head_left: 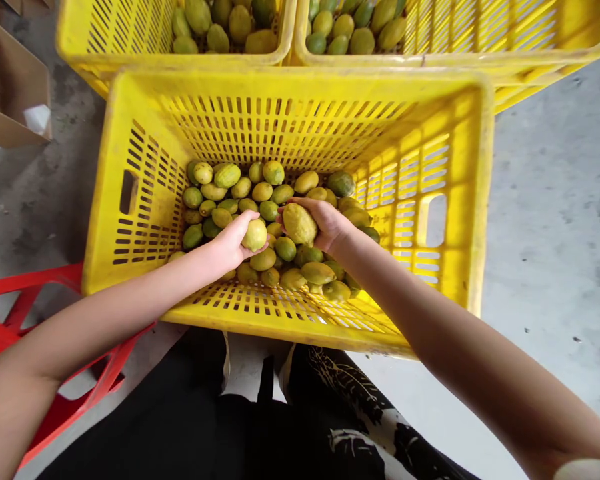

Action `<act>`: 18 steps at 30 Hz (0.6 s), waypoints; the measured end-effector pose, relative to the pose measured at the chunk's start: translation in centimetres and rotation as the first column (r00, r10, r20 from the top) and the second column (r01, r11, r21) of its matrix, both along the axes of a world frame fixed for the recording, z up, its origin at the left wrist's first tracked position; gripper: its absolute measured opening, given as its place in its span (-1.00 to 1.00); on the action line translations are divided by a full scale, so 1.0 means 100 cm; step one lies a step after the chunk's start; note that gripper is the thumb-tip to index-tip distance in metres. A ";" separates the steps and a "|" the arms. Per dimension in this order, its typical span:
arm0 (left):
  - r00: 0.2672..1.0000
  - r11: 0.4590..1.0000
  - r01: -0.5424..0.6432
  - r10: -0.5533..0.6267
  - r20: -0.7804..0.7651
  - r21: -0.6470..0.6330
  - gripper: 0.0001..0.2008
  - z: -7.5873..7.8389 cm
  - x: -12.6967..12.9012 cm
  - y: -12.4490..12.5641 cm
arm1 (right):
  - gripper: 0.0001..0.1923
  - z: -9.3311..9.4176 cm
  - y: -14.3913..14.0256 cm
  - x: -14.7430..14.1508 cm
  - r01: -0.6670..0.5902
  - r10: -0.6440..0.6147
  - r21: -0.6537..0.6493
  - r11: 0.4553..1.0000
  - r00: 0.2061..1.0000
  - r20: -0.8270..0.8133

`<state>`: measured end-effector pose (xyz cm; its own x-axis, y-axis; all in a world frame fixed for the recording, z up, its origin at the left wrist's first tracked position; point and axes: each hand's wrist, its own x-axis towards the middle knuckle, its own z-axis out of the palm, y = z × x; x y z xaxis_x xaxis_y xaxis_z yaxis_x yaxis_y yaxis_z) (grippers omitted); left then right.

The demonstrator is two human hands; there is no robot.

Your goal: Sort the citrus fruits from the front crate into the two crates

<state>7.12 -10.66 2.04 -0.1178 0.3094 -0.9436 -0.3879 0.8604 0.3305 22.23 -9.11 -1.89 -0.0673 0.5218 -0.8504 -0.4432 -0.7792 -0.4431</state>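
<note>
While both arms reach into yellow crate [130, 133], left hand [233, 240] grips small fruit [255, 235]; right hand [325, 223] grips larger fruit [299, 223]. Picking step, judged; loose pile [220, 193] beyond fingers.

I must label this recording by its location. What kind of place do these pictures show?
Probably a fruit sorting or packing area: yellow slatted crates of green-yellow fruit stand on a bare concrete floor, with a cardboard box nearby. Each hand holds a fruit.

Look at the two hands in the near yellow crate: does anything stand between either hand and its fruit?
Nothing visible does. The left hand already closes on a small fruit and the right hand on a larger fruit.
</note>
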 end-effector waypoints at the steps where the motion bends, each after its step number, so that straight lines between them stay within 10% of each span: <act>1: 1.000 1.000 0.005 -0.005 0.001 0.010 -0.83 0.000 0.000 0.000 | -0.90 0.001 0.000 -0.001 0.001 -0.001 -0.003 1.000 1.000 0.004; 18: 0.998 0.998 -0.054 0.053 0.023 0.013 -0.88 -0.005 -0.002 -0.002 | -0.85 0.004 0.000 -0.001 -0.085 0.084 -0.023 0.996 0.995 -0.050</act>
